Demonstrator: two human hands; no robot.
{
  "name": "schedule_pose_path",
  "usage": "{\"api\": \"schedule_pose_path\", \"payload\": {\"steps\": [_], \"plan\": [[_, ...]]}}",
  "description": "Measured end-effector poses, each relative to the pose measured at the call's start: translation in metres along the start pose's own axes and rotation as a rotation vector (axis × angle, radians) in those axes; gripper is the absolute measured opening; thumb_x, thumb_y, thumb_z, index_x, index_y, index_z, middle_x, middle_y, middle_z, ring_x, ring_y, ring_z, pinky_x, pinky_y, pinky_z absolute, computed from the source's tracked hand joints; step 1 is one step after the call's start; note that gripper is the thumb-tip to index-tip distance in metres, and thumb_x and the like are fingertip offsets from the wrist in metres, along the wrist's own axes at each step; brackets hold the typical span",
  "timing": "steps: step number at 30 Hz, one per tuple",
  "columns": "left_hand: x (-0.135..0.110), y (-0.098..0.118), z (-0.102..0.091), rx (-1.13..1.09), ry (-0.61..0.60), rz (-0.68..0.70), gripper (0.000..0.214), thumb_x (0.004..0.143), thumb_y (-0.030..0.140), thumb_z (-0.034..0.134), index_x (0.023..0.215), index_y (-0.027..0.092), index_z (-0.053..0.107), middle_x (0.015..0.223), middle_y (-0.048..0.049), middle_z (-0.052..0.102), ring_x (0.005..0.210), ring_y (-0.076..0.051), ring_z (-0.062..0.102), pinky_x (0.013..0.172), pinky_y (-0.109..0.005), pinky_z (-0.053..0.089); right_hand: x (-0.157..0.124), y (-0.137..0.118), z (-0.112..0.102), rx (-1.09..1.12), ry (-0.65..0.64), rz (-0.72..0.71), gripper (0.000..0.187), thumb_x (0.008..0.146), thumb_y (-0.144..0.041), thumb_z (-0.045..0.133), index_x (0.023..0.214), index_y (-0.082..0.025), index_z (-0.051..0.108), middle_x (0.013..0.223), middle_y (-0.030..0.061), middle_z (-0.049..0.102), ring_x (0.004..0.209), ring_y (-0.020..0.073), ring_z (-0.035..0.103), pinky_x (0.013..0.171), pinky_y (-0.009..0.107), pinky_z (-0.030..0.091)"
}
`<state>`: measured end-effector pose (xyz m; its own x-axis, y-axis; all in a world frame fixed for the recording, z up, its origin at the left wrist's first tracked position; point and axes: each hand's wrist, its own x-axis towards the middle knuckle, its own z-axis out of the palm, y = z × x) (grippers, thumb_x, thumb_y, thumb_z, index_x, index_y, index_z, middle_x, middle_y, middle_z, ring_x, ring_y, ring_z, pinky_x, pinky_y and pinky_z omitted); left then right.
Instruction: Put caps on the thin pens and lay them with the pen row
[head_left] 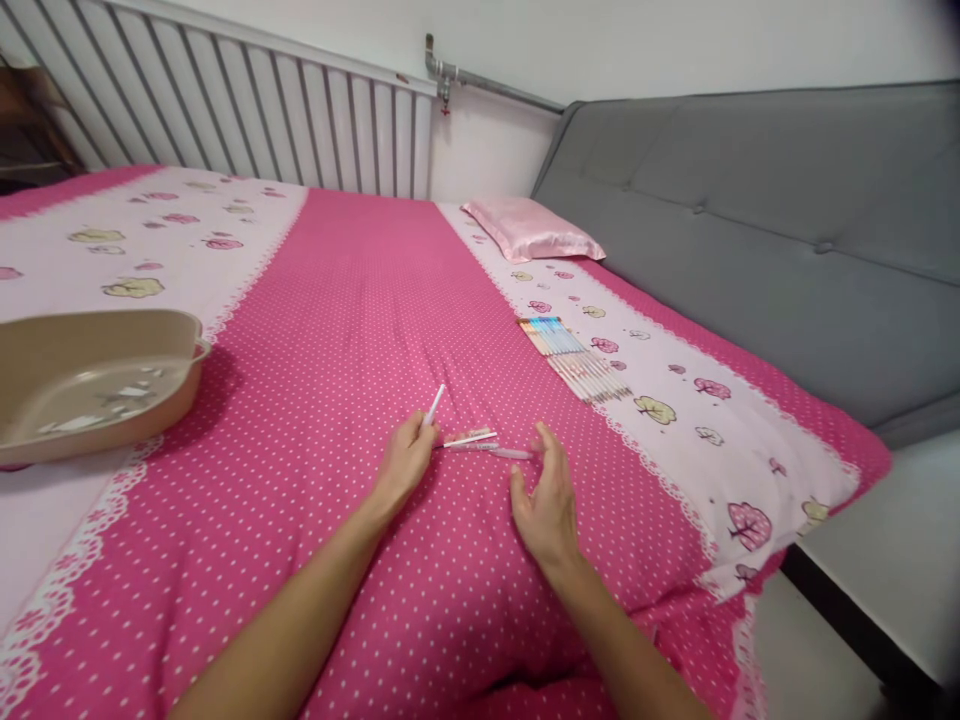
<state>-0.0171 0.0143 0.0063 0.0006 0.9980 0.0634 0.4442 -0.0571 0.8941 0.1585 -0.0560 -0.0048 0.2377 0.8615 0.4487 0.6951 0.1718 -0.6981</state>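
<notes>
My left hand [409,458] is closed round a slim white pen [434,404], whose end sticks up past the fingers. A few more slim white pens [471,440] lie between my two hands, close to the left fingertips. Whether the left fingers also grip any of these, I cannot tell. My right hand [547,495] is open, with thumb and fingers apart, beside the right end of a blurred pale pen [513,454]. Farther right, a neat row of slim pens [574,360] with blue and orange parts lies side by side on the bed.
A pink dotted bedspread [352,300] with printed white bands lies under everything. At the left stands a tan basin [161,420] with small pale pieces inside. A pink pillow [532,232] rests near the grey headboard [750,190]. Behind the bed is a white radiator [300,115].
</notes>
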Motion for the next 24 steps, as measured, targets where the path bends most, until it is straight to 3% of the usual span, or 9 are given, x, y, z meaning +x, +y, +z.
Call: {"api": "schedule_pose_path", "payload": {"steps": [4,8,12,19,24], "plan": [[0.002,-0.005,0.001,0.087,-0.061,-0.052,0.014,0.074,0.028,0.048,0.065,0.019,0.050,0.054,0.0038,0.044,0.047,-0.011,0.041,0.043,-0.022,0.027,0.000,0.011,0.003,-0.015,-0.041,0.022,0.056,0.082,-0.024,0.047,0.136,-0.017,0.035,0.128,0.0161,0.047,0.117,0.0306,0.046,0.094,0.053,0.043],[0.001,-0.007,0.005,0.167,-0.149,-0.063,0.015,0.070,0.021,0.051,0.080,0.018,0.062,0.052,0.0042,0.048,0.044,-0.012,0.043,0.042,-0.022,0.028,-0.001,0.015,0.005,-0.092,-0.092,0.024,0.055,0.082,-0.023,0.046,0.135,-0.014,0.035,0.129,0.0174,0.046,0.119,0.0312,0.044,0.097,0.053,0.039],[0.000,-0.006,0.006,0.267,-0.202,-0.014,0.020,0.070,0.019,0.056,0.088,0.019,0.066,0.064,0.0003,0.060,0.056,-0.015,0.054,0.050,-0.023,0.035,-0.002,0.019,0.007,-0.157,-0.124,0.018,0.053,0.081,-0.023,0.046,0.132,-0.011,0.038,0.130,0.0190,0.046,0.122,0.0316,0.041,0.100,0.053,0.036],[-0.005,0.000,0.008,0.467,-0.207,0.049,0.011,0.075,0.025,0.056,0.080,0.019,0.064,0.068,-0.0045,0.062,0.063,-0.020,0.056,0.053,-0.025,0.031,-0.004,0.017,0.007,-0.192,-0.136,-0.010,0.048,0.083,-0.023,0.042,0.129,-0.009,0.041,0.127,0.0177,0.049,0.120,0.0289,0.043,0.100,0.050,0.038],[-0.006,0.002,0.008,0.467,-0.206,0.057,0.013,0.080,0.027,0.052,0.077,0.018,0.061,0.067,-0.0047,0.061,0.060,-0.020,0.054,0.052,-0.025,0.029,-0.004,0.016,0.007,-0.210,-0.133,0.002,0.049,0.083,-0.022,0.042,0.130,-0.009,0.040,0.127,0.0175,0.049,0.120,0.0281,0.043,0.101,0.048,0.038]]}}
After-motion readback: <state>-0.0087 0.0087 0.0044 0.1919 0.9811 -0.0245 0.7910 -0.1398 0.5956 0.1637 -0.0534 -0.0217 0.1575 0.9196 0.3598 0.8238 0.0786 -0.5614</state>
